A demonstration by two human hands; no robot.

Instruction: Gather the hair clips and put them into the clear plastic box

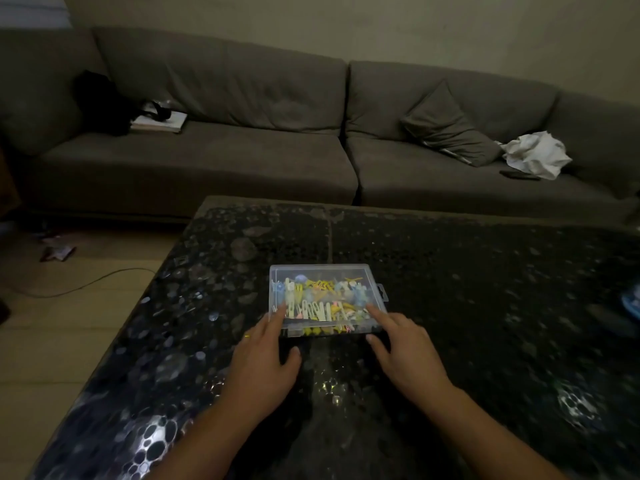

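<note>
At the near middle of the dark patterned desk (450, 289) sits the clear plastic box (325, 299), its lid down and the hair clips (322, 303) heaped inside in yellow, white and pale blue. The left hand (263, 362) lies at the box's 7 o'clock corner, forefinger straight and pressing on the lid, thumb resting on the desk; the right hand (405, 348) mirrors it at 5 o'clock, forefinger on the lid. Both hands are flat and uncurled, apart from each other, gripping nothing.

The risk I would judge likeliest is a half-shut lid: the clips are piled high near the front wall, and one caught under the rim could stop the catch from seating, so the box might spring open when lifted and spill. Pressing only at the two near corners could also tip or skid the light box across the glossy top.

A small yellow thing (246, 337) at the left hand's 9 o'clock side is possibly a stray clip, though it is too small and dim to be sure. A blue object (632, 303) at 3 o'clock is cut off by the frame edge, unidentifiable. Whether the tab latch (381, 293) on the box's right side is fastened cannot be told; the low light and lid glare blur it.
</note>
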